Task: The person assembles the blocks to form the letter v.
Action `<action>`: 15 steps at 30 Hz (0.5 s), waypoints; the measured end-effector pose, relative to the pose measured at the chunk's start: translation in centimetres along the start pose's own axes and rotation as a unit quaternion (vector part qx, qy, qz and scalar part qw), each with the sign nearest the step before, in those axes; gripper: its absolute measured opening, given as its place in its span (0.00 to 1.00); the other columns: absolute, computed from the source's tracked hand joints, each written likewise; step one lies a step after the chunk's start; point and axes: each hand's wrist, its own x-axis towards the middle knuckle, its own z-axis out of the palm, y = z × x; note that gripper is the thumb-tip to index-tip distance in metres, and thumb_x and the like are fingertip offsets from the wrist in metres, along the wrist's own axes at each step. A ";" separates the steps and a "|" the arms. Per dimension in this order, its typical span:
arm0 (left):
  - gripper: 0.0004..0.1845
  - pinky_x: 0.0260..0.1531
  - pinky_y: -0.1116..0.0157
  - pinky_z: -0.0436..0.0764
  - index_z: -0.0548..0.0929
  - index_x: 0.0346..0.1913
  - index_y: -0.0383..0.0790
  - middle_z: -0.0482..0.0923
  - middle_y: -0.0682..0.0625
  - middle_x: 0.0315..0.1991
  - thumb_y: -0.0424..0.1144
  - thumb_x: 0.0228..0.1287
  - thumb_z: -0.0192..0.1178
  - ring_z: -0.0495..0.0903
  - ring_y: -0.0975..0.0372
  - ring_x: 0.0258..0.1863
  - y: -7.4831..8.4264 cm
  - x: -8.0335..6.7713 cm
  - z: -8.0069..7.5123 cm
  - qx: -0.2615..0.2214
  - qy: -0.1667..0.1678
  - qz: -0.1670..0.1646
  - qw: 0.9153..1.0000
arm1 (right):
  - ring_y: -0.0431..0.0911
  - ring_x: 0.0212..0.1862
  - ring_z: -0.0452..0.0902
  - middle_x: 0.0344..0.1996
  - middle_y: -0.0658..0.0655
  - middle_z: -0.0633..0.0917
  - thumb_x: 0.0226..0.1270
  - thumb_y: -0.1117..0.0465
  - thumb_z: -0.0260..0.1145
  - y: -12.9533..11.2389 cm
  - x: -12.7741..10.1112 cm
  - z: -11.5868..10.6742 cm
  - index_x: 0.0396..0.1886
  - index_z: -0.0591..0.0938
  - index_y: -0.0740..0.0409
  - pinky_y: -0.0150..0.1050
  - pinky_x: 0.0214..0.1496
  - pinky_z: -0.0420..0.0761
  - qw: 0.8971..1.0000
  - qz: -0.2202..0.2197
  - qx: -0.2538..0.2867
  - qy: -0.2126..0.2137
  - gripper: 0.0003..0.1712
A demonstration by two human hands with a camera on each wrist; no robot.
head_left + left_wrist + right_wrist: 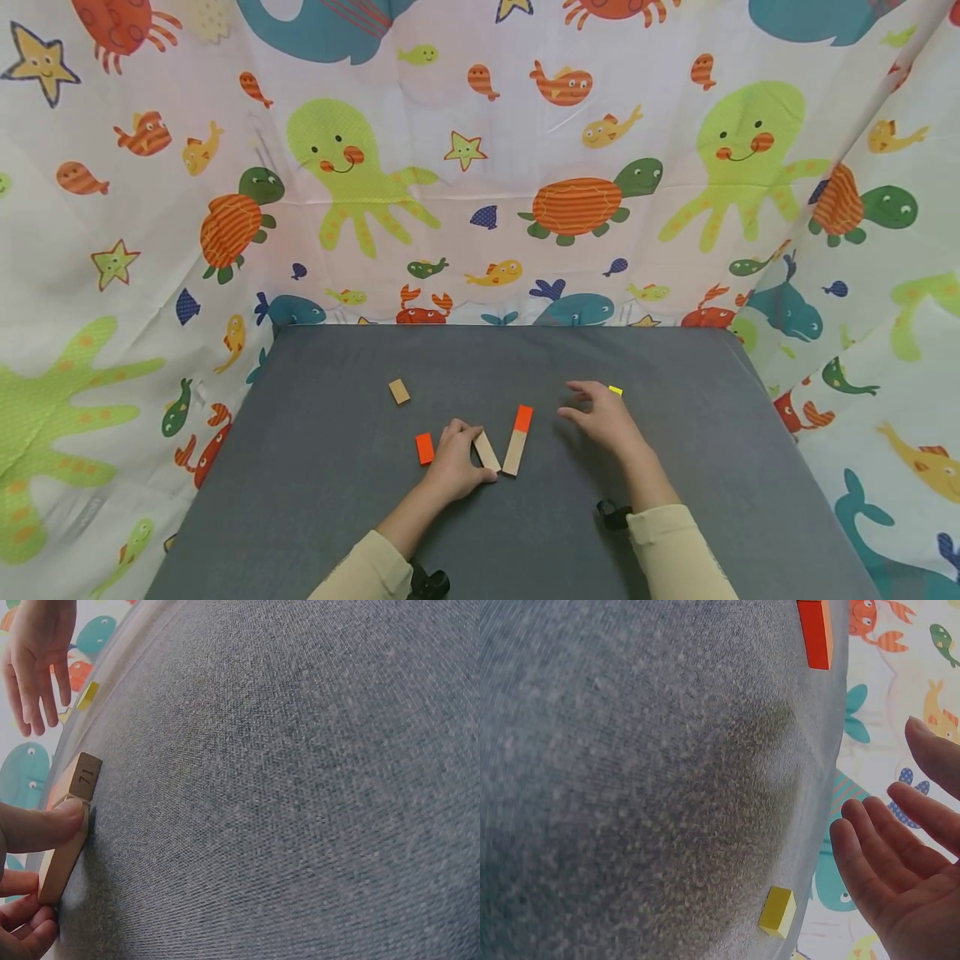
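A sea-creature curtain [480, 167] walled in three sides of the grey counter [337, 500], the largest things in sight. On the counter the left hand [453, 462] lay with thumb and fingers curled round a plain wooden block [487, 451] — the left wrist view showed the thumb pressed on its top face and the number 71 on its end. Just beside it lay a longer wooden block with an orange end [517, 440], not touched by either hand. The right hand [600, 415] hovered spread and relaxed, holding nothing, near a small yellow block [616, 390] that its fingers half hid from the head camera. A small orange block [425, 448] lay just left of the left hand, a small tan block [399, 391] farther back. No containers were to be seen.
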 end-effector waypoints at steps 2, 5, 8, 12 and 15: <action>0.44 0.57 0.54 0.76 0.77 0.67 0.38 0.70 0.48 0.54 0.44 0.43 0.84 0.70 0.56 0.55 -0.1 0.0 0.1 0.000 -0.001 -0.001 1.000 | 0.61 0.59 0.80 0.64 0.67 0.78 0.65 0.54 0.73 0.1 0.1 -0.1 0.68 0.75 0.63 0.57 0.59 0.79 1.000 -0.001 0.001 -0.001 0.35; 0.45 0.56 0.54 0.76 0.77 0.67 0.38 0.70 0.48 0.54 0.44 0.43 0.84 0.69 0.56 0.55 -0.1 0.0 0.1 -0.001 0.000 0.000 1.000 | 0.61 0.59 0.80 0.63 0.67 0.78 0.65 0.55 0.73 0.3 0.2 -0.2 0.68 0.75 0.63 0.56 0.59 0.79 1.000 -0.004 -0.001 -0.002 0.34; 0.44 0.57 0.53 0.76 0.77 0.67 0.37 0.70 0.48 0.54 0.43 0.43 0.83 0.69 0.55 0.55 -0.1 0.0 0.0 -0.002 0.002 0.006 1.000 | 0.61 0.57 0.81 0.61 0.68 0.79 0.64 0.55 0.74 0.6 0.2 -0.3 0.67 0.76 0.64 0.56 0.58 0.80 1.000 -0.011 -0.009 0.006 0.34; 0.44 0.58 0.53 0.75 0.77 0.67 0.36 0.71 0.47 0.54 0.43 0.44 0.83 0.69 0.55 0.56 -0.2 -0.1 0.1 0.002 0.003 0.014 1.000 | 0.60 0.55 0.83 0.60 0.67 0.81 0.62 0.54 0.76 0.8 0.1 -0.5 0.66 0.77 0.62 0.56 0.57 0.80 1.000 -0.009 -0.015 0.016 0.35; 0.44 0.58 0.53 0.75 0.77 0.67 0.36 0.71 0.47 0.54 0.43 0.44 0.83 0.70 0.55 0.56 -0.3 -0.2 0.1 0.004 0.004 0.017 1.000 | 0.61 0.54 0.83 0.59 0.68 0.81 0.61 0.54 0.76 0.9 0.0 -0.7 0.66 0.77 0.62 0.58 0.57 0.79 1.000 -0.008 -0.019 0.015 0.36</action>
